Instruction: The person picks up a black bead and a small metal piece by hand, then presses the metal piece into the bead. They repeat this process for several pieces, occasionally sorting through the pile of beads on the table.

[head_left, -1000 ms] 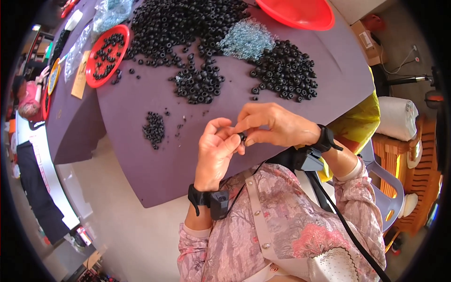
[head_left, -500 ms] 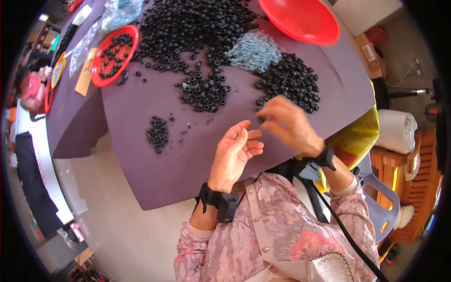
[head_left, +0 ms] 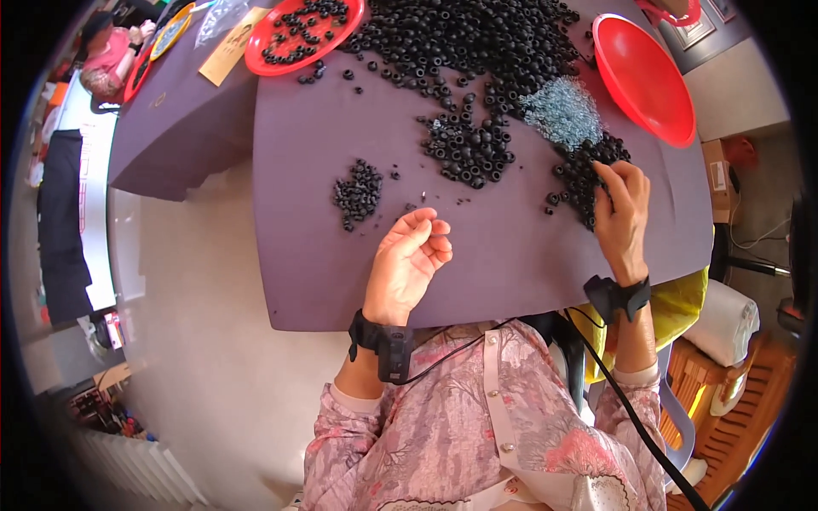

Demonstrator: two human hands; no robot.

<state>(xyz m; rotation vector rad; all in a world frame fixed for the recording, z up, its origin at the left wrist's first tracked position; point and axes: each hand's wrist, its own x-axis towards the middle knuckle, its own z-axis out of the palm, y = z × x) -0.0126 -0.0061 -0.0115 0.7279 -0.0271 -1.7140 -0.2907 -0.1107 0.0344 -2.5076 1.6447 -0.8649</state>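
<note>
My left hand (head_left: 404, 262) is over the near part of the purple-covered table (head_left: 315, 281), palm turned up and fingers curled. Its thumb and forefinger are pressed together; anything between them is too small to make out. Over at the right, my right hand (head_left: 624, 209) has its bent fingers on the edge of a pile of black beads (head_left: 583, 162). What its fingertips hold is hidden. A smaller cluster of black beads (head_left: 470, 152) lies between the hands, further back. Left of my left hand is a little heap of tiny black pieces (head_left: 356, 194).
A large black bead heap (head_left: 460, 38) covers the far side, beside a mound of small clear bluish pieces (head_left: 564, 112). A red bowl (head_left: 646, 85) stands at far right. At far left are a red plate (head_left: 256, 44) with scattered beads and a flat wooden strip (head_left: 228, 53).
My right hand has moved away from beside my left hand to the right-hand bead pile. The left hand's fingers have curled in. The whole view has shifted.
</note>
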